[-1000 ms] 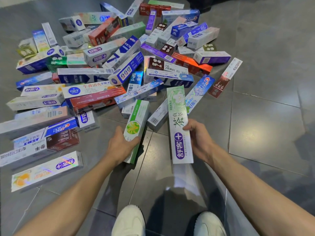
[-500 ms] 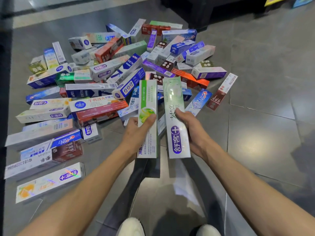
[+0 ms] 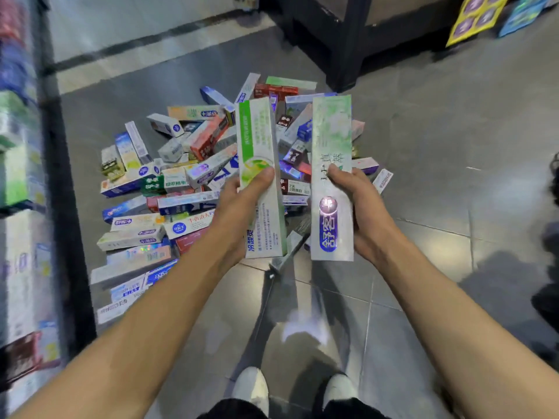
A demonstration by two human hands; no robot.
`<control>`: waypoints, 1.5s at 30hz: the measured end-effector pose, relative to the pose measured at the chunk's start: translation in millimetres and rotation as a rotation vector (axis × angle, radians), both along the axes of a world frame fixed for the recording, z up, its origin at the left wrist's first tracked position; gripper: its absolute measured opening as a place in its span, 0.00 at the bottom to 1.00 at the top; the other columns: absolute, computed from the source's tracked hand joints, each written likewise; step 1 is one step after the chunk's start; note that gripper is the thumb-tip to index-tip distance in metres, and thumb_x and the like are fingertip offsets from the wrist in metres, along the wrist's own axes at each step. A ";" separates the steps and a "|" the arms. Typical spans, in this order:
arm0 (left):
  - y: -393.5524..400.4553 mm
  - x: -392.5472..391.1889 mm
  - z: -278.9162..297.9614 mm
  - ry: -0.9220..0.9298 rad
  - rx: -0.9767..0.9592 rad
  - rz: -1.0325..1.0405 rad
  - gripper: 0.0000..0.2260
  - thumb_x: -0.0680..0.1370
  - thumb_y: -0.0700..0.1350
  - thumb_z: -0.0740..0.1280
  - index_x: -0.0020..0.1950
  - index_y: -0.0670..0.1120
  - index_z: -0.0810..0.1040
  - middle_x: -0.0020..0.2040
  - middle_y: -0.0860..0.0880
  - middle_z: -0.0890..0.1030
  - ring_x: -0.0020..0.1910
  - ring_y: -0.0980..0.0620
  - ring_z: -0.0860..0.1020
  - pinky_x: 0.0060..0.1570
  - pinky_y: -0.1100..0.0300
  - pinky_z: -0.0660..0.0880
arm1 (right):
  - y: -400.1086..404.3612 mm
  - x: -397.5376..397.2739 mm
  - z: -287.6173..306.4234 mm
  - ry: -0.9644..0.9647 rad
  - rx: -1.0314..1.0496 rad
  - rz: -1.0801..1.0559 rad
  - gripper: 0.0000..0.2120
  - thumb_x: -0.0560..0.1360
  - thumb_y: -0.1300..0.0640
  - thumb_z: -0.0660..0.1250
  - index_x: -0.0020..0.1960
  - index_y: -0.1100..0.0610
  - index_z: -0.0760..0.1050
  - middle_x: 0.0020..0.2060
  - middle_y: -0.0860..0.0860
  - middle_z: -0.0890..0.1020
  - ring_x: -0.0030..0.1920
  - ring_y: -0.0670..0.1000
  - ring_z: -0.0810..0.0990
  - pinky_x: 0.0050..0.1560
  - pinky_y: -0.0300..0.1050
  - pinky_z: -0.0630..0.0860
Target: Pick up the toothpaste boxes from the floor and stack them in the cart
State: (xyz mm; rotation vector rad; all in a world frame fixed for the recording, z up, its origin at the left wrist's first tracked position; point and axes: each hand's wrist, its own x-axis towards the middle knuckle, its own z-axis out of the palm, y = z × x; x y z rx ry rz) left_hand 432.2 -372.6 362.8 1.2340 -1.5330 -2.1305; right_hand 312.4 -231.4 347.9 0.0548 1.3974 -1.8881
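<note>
Left hand [image 3: 239,207], middle of the frame: fingers and thumb curled around a green-and-white box [image 3: 260,164], held up off the floor. Right hand [image 3: 360,213], just beside it: fingers wrapped around a pale green box with a purple logo [image 3: 331,140]. Behind them, a pile of toothpaste boxes [image 3: 181,182] on the grey floor [image 3: 438,140].

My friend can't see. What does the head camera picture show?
A left hand holds a long green-and-white toothpaste box, and a right hand holds a pale green box with a purple logo, above a pile of colourful toothpaste boxes on grey floor tiles.
</note>
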 end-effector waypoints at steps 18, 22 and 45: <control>172.4 -89.3 442.9 0.176 0.099 -0.446 0.17 0.76 0.52 0.74 0.61 0.45 0.79 0.48 0.42 0.87 0.43 0.43 0.86 0.38 0.50 0.83 | 192.3 0.4 468.1 0.101 0.007 -0.381 0.27 0.75 0.55 0.73 0.69 0.64 0.68 0.59 0.70 0.79 0.52 0.67 0.81 0.56 0.67 0.78; 247.8 -96.9 500.3 0.200 0.160 -0.575 0.23 0.66 0.56 0.79 0.54 0.47 0.80 0.51 0.38 0.85 0.47 0.39 0.85 0.48 0.37 0.82 | 265.3 27.4 531.7 0.176 0.085 -0.642 0.23 0.79 0.61 0.67 0.69 0.71 0.65 0.59 0.74 0.76 0.51 0.66 0.79 0.55 0.67 0.77; 617.7 -34.7 497.4 0.024 0.111 -1.432 0.27 0.68 0.59 0.78 0.63 0.52 0.76 0.60 0.44 0.82 0.62 0.41 0.80 0.67 0.38 0.72 | 641.8 236.2 525.9 0.038 0.301 -1.151 0.16 0.79 0.52 0.70 0.62 0.57 0.73 0.51 0.58 0.86 0.46 0.57 0.85 0.47 0.55 0.82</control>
